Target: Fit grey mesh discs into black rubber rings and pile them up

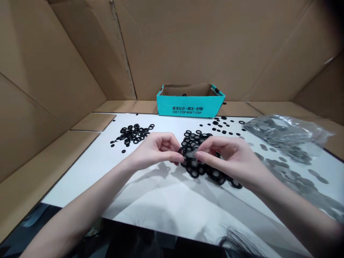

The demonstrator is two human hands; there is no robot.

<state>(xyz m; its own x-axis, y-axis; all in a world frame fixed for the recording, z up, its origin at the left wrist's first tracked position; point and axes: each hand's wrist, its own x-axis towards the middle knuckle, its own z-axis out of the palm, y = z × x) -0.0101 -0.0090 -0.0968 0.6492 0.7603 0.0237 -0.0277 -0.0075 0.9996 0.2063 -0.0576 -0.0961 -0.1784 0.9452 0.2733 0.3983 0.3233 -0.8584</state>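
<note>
My left hand (162, 150) pinches a black ring (182, 151) between thumb and fingertips. In my right hand (225, 154) a thin grey disc (192, 154) is gripped by thumb and forefinger, its edge close against the ring; whether it sits inside the ring I cannot tell. Both hands are over a pile of black rings with grey centres (195, 173), which is partly hidden behind my right hand. To the left lies a heap of plain black rings (131, 134). Many loose grey discs (292, 179) spread out on the right beside my right forearm.
A turquoise box (188, 106) stands at the back of the white table (88, 168). Small black discs (220, 125) lie scattered before it. A clear plastic bag (279, 129) of grey discs rests at the right. Cardboard walls (204, 46) enclose the back and sides.
</note>
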